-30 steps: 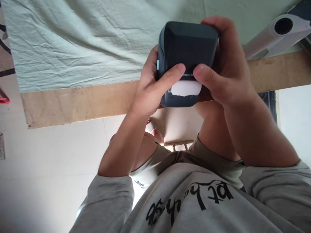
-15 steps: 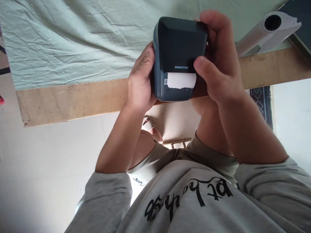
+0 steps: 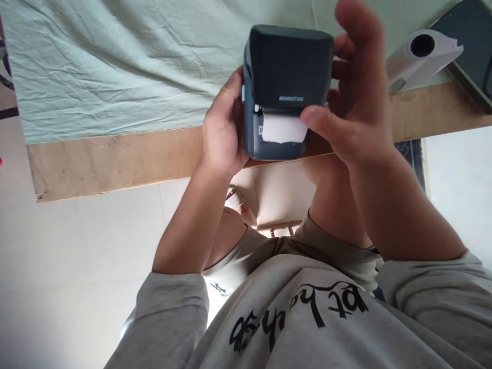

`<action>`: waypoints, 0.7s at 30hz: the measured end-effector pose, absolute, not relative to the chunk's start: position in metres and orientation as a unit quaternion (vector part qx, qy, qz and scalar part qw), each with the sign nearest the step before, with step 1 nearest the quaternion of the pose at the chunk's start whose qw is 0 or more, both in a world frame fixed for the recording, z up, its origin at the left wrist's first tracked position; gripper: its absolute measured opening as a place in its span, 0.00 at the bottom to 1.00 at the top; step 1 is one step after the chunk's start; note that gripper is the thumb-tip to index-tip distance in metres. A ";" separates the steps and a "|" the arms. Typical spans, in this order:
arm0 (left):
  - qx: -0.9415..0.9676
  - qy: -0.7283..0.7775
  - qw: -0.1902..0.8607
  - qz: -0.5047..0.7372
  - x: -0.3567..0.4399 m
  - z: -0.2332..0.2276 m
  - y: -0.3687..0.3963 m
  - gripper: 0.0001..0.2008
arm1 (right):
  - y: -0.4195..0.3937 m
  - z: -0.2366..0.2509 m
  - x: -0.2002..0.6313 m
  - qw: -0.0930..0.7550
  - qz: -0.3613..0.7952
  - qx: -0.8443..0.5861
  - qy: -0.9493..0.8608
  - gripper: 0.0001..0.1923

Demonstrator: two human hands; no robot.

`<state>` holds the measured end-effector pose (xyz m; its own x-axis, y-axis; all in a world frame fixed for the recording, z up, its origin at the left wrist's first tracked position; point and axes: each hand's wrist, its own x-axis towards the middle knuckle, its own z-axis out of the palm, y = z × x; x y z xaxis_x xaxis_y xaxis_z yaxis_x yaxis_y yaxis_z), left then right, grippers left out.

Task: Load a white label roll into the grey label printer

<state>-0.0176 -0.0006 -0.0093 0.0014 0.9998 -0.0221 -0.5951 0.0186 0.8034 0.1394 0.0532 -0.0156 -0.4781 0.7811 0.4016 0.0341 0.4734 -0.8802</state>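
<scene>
"Dark blue-grey plastic, that printer. Where is it, exactly?"

"Held above the wooden table edge, between the two hands. I can't tell whether its underside rests on anything."

"What is the left hand doing?"

"It's closed on the printer's left side, palm against the casing, probably to keep the body steady while the other hand works at the lid."

"And the right hand?"

"Loosely curled, its thumb tip at the lid's front right corner, the fingers up beside the right side. Whether they press there I can't tell, so I won't call it a grip. The thumb seems placed for purchase on the lid's front edge, which stands slightly apart from the body at the left."

"Count things for me."

"One printer, one lid, one white paper strip poking out at the front with a ragged edge. On the table, one green cloth. Off to the right, one white device with a round black end, and one dark tray just beside it."

"Hands?"

"Two, both the wearer's."
</scene>
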 end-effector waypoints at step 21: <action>0.327 0.399 0.593 0.618 -0.012 -0.009 -0.001 0.06 | 0.057 0.046 0.120 0.019 0.077 -0.452 -0.889 0.18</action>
